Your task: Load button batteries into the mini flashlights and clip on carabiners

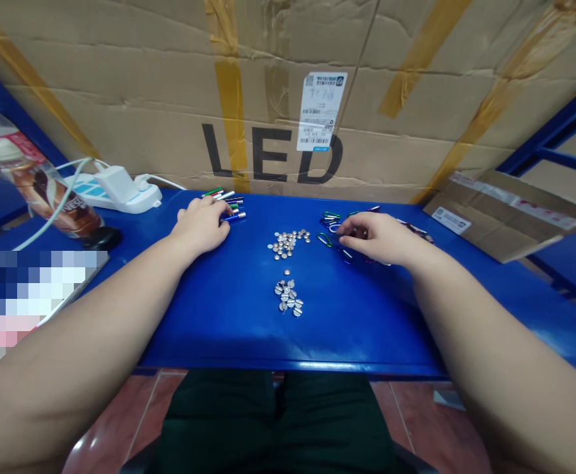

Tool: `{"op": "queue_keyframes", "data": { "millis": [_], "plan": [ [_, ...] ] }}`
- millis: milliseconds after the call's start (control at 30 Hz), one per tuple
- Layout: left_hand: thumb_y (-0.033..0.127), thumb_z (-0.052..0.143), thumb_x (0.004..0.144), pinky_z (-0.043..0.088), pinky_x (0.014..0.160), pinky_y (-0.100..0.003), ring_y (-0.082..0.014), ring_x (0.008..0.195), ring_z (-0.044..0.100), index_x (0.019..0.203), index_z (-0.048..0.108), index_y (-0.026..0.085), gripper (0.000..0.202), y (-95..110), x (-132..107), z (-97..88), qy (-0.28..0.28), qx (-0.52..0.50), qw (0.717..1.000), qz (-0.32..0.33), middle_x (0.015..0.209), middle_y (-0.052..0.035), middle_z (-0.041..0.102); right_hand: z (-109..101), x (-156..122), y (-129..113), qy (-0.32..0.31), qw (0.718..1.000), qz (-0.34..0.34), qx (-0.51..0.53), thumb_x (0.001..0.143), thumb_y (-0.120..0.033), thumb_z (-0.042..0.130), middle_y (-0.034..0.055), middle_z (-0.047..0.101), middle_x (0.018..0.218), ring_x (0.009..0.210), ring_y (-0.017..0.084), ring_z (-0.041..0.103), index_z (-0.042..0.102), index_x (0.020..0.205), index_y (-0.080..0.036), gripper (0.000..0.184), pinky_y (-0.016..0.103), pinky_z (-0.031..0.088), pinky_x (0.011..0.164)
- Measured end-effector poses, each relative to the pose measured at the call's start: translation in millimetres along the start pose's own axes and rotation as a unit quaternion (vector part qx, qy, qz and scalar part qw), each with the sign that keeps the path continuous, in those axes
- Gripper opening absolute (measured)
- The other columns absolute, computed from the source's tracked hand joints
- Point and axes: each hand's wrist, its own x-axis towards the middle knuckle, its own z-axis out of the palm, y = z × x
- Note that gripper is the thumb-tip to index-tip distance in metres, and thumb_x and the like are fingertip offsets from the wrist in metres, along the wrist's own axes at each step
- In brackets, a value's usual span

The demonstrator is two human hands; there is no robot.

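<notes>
My left hand (pixel 200 224) rests on the blue table (pixel 248 329) with its fingers curled over a heap of small coloured cylinders with metal tips (pixel 228 201). My right hand (pixel 374 238) lies over a scatter of coloured carabiner clips (pixel 330 220), fingertips pinched at one of them. Between the hands lie two piles of small silver button cells, a far one (pixel 288 241) and a near one (pixel 289 297).
A large cardboard box marked LED (pixel 288 99) walls off the back. A white power strip with a plug (pixel 120 187) and a drink bottle (pixel 35 181) stand at the left. A flat cardboard carton (pixel 505 210) lies at the right. A blurred-out object (pixel 21 296) sits at the near left.
</notes>
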Motion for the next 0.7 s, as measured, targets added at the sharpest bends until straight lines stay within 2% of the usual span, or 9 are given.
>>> {"op": "queue_keyframes", "data": {
  "millis": [133,267,400,533,600,700],
  "plan": [
    [0.035,0.052,0.093,0.047,0.103,-0.060,-0.0426,0.133,0.047,0.121,0.071,0.026,0.035,1.6,-1.4,-0.4,-0.001,0.024,1.000,-0.006,0.136,-0.0163,0.058,2.6,0.1,0.7,-0.045,0.999,-0.008,0.025,0.083,-0.035,0.070,0.0022,0.076,0.085,0.075,0.020,0.069,0.073,0.098,-0.022,0.020,0.032,0.053,0.071],
    [0.035,0.052,0.093,0.047,0.103,-0.059,-0.0422,0.133,0.046,0.117,0.073,0.025,0.034,2.7,-2.4,0.3,0.007,0.025,1.000,-0.008,0.132,-0.0168,0.058,5.0,1.0,-2.2,-0.054,0.998,-0.025,0.015,0.085,-0.034,0.068,0.0049,0.075,0.091,0.080,0.022,0.070,0.073,0.101,-0.019,0.022,0.034,0.055,0.077],
    [0.033,0.052,0.092,0.046,0.104,-0.060,-0.0428,0.133,0.046,0.116,0.074,0.024,0.033,4.8,-2.9,0.8,0.018,0.007,1.000,0.007,0.131,-0.0165,0.060,7.5,0.8,-6.2,-0.019,0.996,-0.085,-0.024,0.086,-0.037,0.071,0.0104,0.072,0.108,0.099,0.028,0.069,0.074,0.111,-0.020,0.030,0.043,0.056,0.090],
    [0.034,0.051,0.093,0.044,0.105,-0.061,-0.0421,0.133,0.048,0.115,0.072,0.024,0.032,9.7,-4.4,-0.8,0.029,-0.020,0.998,0.046,0.131,-0.0146,0.063,15.3,-0.1,-13.2,-0.015,0.988,-0.151,-0.001,0.089,-0.039,0.070,0.0133,0.063,0.127,0.116,0.030,0.065,0.069,0.131,-0.021,0.046,0.046,0.055,0.102],
    [0.034,0.050,0.094,0.044,0.105,-0.062,-0.0412,0.131,0.050,0.114,0.071,0.024,0.030,12.3,-5.6,-1.8,0.027,-0.031,0.997,0.068,0.129,-0.0126,0.066,20.5,0.6,-17.1,-0.026,0.984,-0.178,-0.005,0.091,-0.034,0.068,0.0133,0.062,0.131,0.121,0.030,0.063,0.067,0.136,-0.021,0.046,0.046,0.052,0.108],
    [0.035,0.051,0.094,0.044,0.103,-0.060,-0.0396,0.127,0.054,0.111,0.070,0.023,0.028,14.3,-6.7,-2.5,0.031,-0.041,0.995,0.090,0.124,-0.0112,0.069,26.7,3.2,-20.9,-0.038,0.977,-0.208,-0.033,0.093,-0.026,0.064,0.0130,0.066,0.127,0.122,0.030,0.063,0.071,0.131,-0.021,0.039,0.048,0.049,0.112]
  ]
}}
